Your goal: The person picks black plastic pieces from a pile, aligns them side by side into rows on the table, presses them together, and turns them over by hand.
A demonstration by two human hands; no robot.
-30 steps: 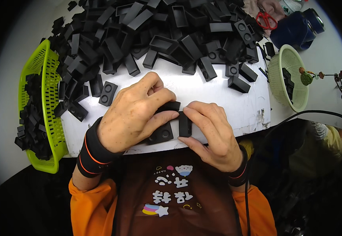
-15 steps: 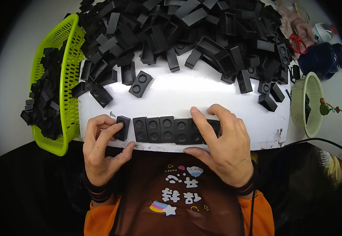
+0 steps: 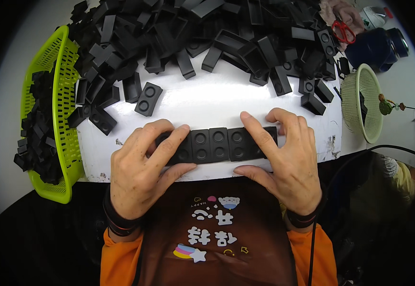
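A row of black rectangular blocks [image 3: 219, 144] lies side by side near the front edge of the white work surface. Each block has two round recesses on its upper face. My left hand [image 3: 143, 159] grips the row's left end, thumb along the near side and fingers over the far side and end. Around the right end curls my right hand [image 3: 286, 162], its thumb on the near side and fingers on the far side and end. Both hands partly hide the end blocks. Beyond the row, a single block [image 3: 148, 99] lies apart with its recesses up.
A large heap of black blocks [image 3: 169, 33] covers the far side. At left stands a green basket [image 3: 67, 119] holding small black pieces [image 3: 40, 133]. On the right are a pale basket [image 3: 367, 105], red-handled scissors [image 3: 343, 32], a dark blue jar [image 3: 374, 47] and a black cable [image 3: 389, 147].
My left hand has moved right, bringing its separate block up to the row's left end. The fingers now wrap that end. My right hand stays at the other end, while the whole view has shifted slightly.
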